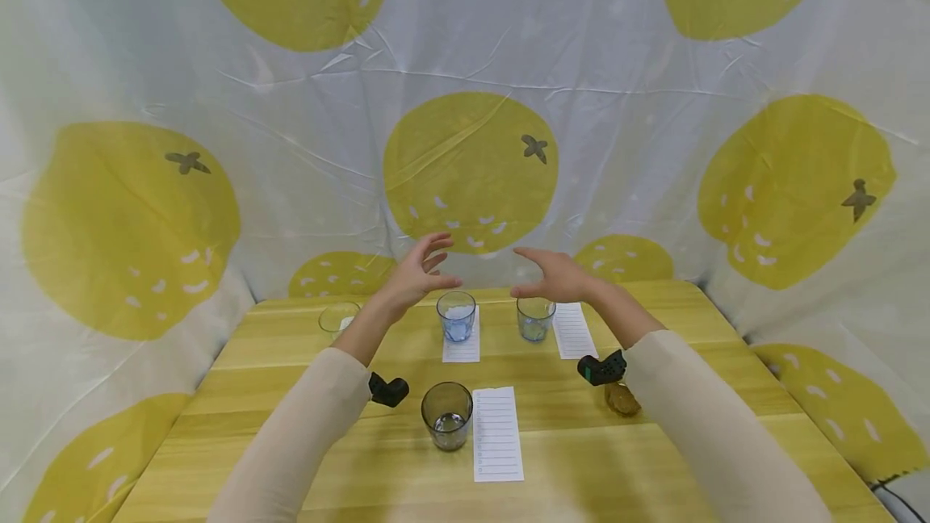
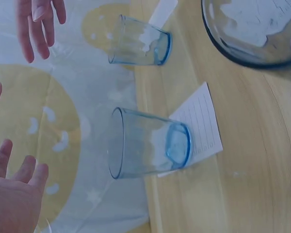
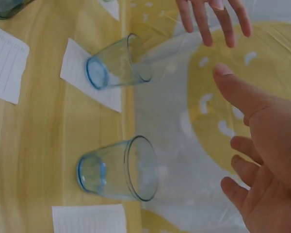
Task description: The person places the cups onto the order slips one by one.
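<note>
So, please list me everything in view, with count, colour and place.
Blue tumblers: 2, blue, back centre
Smoky tumbler: 1, grey, front centre
Clear glass: 1, colourless, back left
Lined sheets: at least 3, white, near tumblers
Amber object: 1, brown, right side
Table: 1, yellow wood, centre
Fruit-print curtain: 1 or more, white-yellow, around table
Cable: 1, black, lower right
Wrist cameras: 2, black, left, right
Sleeves: 2, beige, foreground
Left hand: 1, centre
Right hand: 1, centre

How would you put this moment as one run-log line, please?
left hand: open, holding nothing; right hand: open, holding nothing; left blue glass: upright, untouched; right blue glass: upright, untouched; dark glass: upright, beside lined paper
</note>
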Motion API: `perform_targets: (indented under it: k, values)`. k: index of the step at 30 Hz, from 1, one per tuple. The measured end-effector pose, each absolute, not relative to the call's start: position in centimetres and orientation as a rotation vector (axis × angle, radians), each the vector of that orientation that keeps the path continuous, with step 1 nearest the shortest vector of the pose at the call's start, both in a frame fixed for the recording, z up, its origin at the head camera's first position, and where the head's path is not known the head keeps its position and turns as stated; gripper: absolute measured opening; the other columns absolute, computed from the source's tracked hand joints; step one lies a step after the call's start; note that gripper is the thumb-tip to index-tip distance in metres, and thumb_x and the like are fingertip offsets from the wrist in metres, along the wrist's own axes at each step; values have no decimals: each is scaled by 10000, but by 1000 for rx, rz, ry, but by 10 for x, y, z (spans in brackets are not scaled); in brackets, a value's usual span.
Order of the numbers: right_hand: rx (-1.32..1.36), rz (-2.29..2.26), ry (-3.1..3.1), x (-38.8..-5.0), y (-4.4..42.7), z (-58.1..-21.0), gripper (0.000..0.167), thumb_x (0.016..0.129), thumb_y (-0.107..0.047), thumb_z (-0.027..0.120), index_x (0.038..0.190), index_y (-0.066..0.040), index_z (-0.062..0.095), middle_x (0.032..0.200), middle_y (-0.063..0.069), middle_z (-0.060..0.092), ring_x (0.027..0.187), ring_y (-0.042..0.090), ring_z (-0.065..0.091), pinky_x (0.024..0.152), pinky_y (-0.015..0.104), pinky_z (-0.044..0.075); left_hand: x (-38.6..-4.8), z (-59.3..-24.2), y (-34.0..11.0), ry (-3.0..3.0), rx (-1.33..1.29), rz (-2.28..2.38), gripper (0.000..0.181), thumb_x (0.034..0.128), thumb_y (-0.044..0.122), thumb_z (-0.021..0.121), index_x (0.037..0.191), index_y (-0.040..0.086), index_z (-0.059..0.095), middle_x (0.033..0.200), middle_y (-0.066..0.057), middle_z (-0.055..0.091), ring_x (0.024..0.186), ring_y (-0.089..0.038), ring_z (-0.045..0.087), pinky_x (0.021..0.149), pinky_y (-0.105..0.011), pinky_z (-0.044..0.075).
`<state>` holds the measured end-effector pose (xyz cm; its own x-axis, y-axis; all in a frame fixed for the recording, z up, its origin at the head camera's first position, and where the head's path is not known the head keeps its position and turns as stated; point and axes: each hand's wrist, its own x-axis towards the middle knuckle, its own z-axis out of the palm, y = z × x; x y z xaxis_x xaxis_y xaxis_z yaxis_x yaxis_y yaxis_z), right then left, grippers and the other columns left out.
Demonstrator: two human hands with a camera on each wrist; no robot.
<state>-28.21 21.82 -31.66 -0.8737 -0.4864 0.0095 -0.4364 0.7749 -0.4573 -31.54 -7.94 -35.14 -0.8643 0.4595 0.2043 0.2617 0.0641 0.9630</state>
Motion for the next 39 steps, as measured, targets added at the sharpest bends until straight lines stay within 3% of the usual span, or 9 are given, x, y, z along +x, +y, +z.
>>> perform_targets:
  k: [9, 14, 20, 27, 39]
  values:
    - [-716, -783, 2834, -286, 279, -314, 850, 988, -420, 713, 1636, -75, 286, 1613, 263, 330, 1422, 480, 379, 1080, 654, 370, -314, -345, -50, 2168, 778, 1881, 870, 891, 21, 810, 1602, 169, 331, 1620, -97, 340, 1517, -361, 262, 1210, -528, 232]
    - [-679, -782, 2794, -283, 312, -318, 853, 990, -444, 700, 1646, -106, 272, 1622, 262, 309, 1446, 502, 323, 1093, 708, 305, -315, -346, -30, 2156, 788, 1856, 867, 882, 39, 827, 1593, 191, 354, 1626, -84, 334, 1519, -356, 258, 1212, -514, 234]
    - [-717, -769, 2716, -282, 339, -330, 850, 1011, -408, 678, 1640, -44, 238, 1613, 308, 278, 1446, 536, 281, 1088, 736, 273, -314, -352, -5, 2173, 787, 1835, 876, 874, 41, 835, 1593, 196, 359, 1637, -102, 314, 1519, -389, 243, 1212, -540, 218]
    - [-630, -835, 2623, -285, 357, -348, 849, 1013, -356, 693, 1645, -42, 219, 1645, 286, 225, 1482, 515, 223, 1138, 705, 221, -313, -363, 21, 2215, 705, 1767, 890, 854, 93, 869, 1582, 253, 384, 1630, -34, 324, 1521, -377, 227, 1136, -562, 363]
    - [-567, -763, 2405, -294, 376, -390, 954, 995, -424, 701, 1667, -90, 111, 1604, 408, 138, 1424, 653, 175, 1111, 752, 200, -307, -384, 49, 2273, 587, 1657, 898, 847, 48, 862, 1594, 161, 377, 1643, -62, 327, 1514, -394, 237, 1136, -566, 362]
